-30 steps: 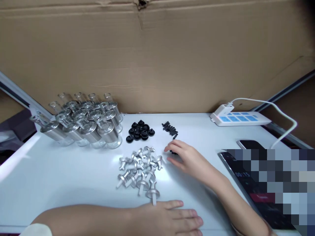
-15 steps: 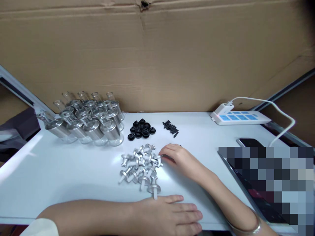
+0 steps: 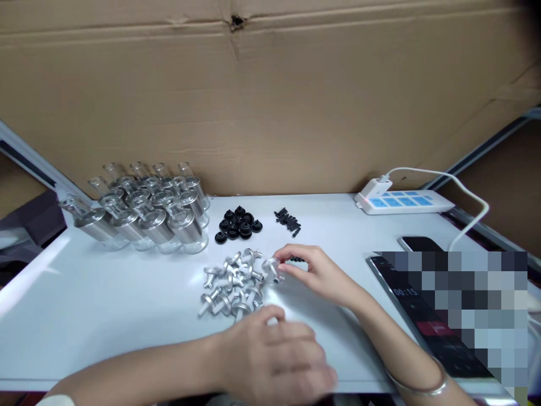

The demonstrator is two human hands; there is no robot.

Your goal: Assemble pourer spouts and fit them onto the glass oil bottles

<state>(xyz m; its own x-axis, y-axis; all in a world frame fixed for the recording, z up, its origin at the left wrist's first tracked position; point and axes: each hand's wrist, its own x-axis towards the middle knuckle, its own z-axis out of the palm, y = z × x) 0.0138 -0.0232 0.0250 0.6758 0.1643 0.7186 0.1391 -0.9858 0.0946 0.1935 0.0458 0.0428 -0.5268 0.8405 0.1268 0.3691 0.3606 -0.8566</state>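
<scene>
At the near edge of the white counter [image 3: 105, 304], the left hand [image 3: 281, 358] is seen blurred, its fingers bent; whether anything is held in its grip cannot be told. One black, flat-screened device [image 3: 422, 310], partly masked by pixelation, is laid to the right, with "00:15" displayed. By the right hand [image 3: 323, 273], one silver, disc-collared spout piece [image 3: 270, 265] is grasped between thumb and fingers at the right side of the pile. About ten more silver spout pieces [image 3: 230, 282] can be counted there; the exact number is hidden by overlap, and the pile's near edge is blocked by the left hand. A short row of small dark pieces [image 3: 298, 259] is partly covered by the right hand, so it cannot be counted. One smaller black-screened phone [image 3: 420, 244] is placed beyond the large device. Farther back, about ten round black stoppers [image 3: 239, 224] are clustered, and about ten short black rods [image 3: 288, 220] are heaped to their right. At the far left, about twelve clear glass bottles with silver bands [image 3: 156, 225] are stood in roughly three rows of four. At the far right, one white power strip with blue panels [image 3: 406, 203] is fitted with one white adapter [image 3: 377, 189] and one white cable [image 3: 456, 177]. Everything is backed by a brown cardboard wall [image 3: 296, 101].
</scene>
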